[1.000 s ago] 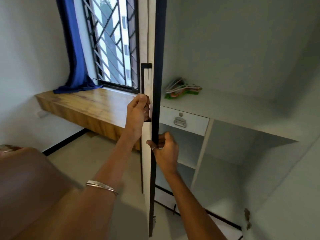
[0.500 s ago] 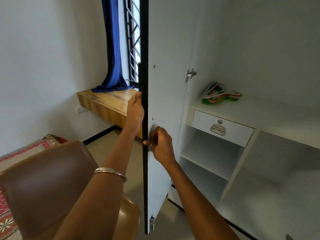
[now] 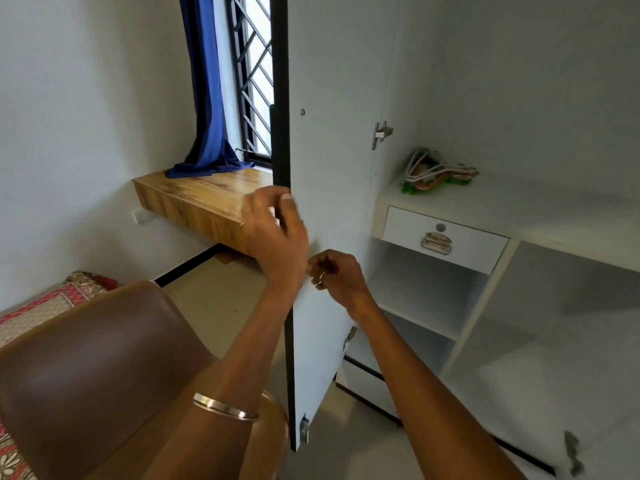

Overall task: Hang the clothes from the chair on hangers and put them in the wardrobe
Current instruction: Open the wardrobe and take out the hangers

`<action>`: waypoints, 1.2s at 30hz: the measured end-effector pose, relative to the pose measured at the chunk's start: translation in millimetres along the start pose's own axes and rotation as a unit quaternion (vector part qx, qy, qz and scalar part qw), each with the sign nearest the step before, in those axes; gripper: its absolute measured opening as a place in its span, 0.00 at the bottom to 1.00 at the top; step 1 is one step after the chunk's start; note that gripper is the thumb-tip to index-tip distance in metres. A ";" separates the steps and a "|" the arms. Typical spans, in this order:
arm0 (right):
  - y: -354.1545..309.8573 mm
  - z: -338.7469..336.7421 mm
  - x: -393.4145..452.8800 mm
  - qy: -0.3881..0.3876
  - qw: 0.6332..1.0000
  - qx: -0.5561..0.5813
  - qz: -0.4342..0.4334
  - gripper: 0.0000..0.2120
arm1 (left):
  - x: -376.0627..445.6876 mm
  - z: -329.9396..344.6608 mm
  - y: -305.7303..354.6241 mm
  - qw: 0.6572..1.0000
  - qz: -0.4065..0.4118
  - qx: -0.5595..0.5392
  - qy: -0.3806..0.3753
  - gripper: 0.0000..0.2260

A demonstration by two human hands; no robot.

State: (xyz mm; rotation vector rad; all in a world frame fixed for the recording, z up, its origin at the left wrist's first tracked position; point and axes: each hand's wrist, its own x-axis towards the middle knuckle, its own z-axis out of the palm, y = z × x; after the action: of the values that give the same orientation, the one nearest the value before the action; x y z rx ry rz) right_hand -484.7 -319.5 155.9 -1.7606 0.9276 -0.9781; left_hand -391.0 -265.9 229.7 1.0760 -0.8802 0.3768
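The white wardrobe door [image 3: 332, 161] with a dark edge stands swung wide open. My left hand [image 3: 273, 233] hovers in front of that dark edge, blurred, with fingers loosely bent and nothing in them. My right hand [image 3: 334, 278] sits just before the door's inner face with its fingers curled and nothing held. A bundle of coloured hangers [image 3: 438, 173] lies on the wardrobe's white shelf [image 3: 526, 213]. The brown chair [image 3: 97, 358] fills the lower left; no clothes show on the part I can see.
A drawer with a metal pull [image 3: 440, 239] sits under the shelf, above open compartments. A wooden ledge [image 3: 204, 195] runs under the barred window with a blue curtain [image 3: 207, 98]. A patterned red cloth [image 3: 45, 303] lies at the far left.
The door has swung further open. My left hand has come off the door's edge, and my right hand has left the edge and moved right over the inner face.
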 end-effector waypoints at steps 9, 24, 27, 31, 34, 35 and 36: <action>7.9 -71.8 -5.2 0.152 0.980 0.106 0.068 0.16 | -32.1 71.2 21.8 0.925 -0.112 -0.080 -0.355 0.06; 97.0 -281.6 130.4 0.375 0.891 0.217 0.137 0.11 | -75.4 312.8 -73.6 0.805 -0.404 0.026 -0.434 0.05; 116.0 -324.2 169.0 0.366 0.892 0.208 0.164 0.10 | -65.4 362.6 -87.0 0.818 -0.389 0.038 -0.421 0.02; 134.8 -361.5 221.6 0.348 0.891 0.219 0.192 0.07 | -51.7 420.0 -101.5 0.850 -0.337 0.071 -0.399 0.03; 162.4 -372.5 254.8 0.313 0.897 0.190 0.247 0.07 | -55.5 456.7 -118.4 0.856 -0.323 0.109 -0.388 0.11; 169.2 -377.2 270.8 0.299 0.904 0.174 0.252 0.08 | -52.2 470.3 -122.0 0.859 -0.321 0.114 -0.382 0.12; 169.2 -375.5 273.7 0.295 0.908 0.146 0.260 0.10 | -49.9 472.5 -123.0 0.858 -0.322 0.116 -0.383 0.14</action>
State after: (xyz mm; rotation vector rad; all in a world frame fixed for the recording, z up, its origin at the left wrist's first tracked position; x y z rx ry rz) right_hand -739.7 -742.9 170.0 -0.8851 1.4480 -1.2258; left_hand -547.0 -730.7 206.7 1.7154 -1.1061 -0.5724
